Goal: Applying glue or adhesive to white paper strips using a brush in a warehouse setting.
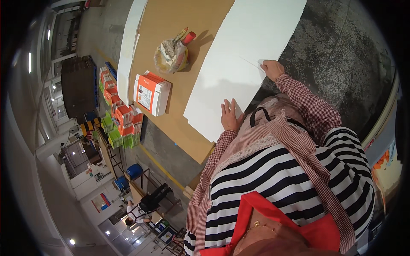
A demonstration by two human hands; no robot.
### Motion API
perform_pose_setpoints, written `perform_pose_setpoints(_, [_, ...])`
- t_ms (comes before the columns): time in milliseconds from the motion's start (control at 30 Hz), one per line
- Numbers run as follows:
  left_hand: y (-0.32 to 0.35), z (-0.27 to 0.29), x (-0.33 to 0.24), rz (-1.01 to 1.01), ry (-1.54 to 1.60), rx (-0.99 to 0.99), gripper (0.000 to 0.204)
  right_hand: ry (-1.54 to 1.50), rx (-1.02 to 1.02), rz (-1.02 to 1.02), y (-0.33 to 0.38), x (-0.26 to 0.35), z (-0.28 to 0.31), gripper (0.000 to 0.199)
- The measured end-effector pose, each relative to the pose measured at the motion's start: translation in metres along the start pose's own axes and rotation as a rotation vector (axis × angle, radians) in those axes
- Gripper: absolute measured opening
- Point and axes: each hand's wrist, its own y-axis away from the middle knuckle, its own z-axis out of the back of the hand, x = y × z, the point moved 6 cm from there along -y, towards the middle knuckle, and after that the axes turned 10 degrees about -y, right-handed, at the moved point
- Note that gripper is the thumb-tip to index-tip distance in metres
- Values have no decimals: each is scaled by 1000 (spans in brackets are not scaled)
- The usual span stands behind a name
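Note:
A large white sheet [239,64] lies on a brown board surface [175,115]. My left hand [232,115] rests flat on the sheet's near corner with the fingers spread and holds nothing. My right hand [272,68] is closed on the sheet's right edge, where the sheet overhangs the dark floor [341,55]. Both arms wear red checked sleeves, and a striped top and a red apron fill the lower right.
An orange and white box [151,93] and a crumpled bag with a red-capped bottle [173,53] sit on the brown surface left of the sheet. A long white strip [128,47] lies along its far edge. Beyond stand stacked orange and green boxes [121,121], a dark pallet stack [79,85], and another person [149,200].

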Motion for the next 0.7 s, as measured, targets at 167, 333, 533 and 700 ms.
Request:
perform_pose_setpoints(167, [-1, -2, -1, -4, -10, -16, 89, -180, -135, 47, 3, 5, 24, 16])
perform_pose_setpoints(333, [-1, -2, 0, 13, -17, 14, 90, -137, 20, -5, 6, 8, 14, 17])
perform_pose_setpoints(533, [-1, -5, 4, 38, 17, 8, 91, -124, 37, -50, -1, 6, 13, 28])
perform_pose_setpoints(700, [-1, -2, 4, 56, -15, -16, 91, -245, 115, -108, -5, -4, 7, 28])
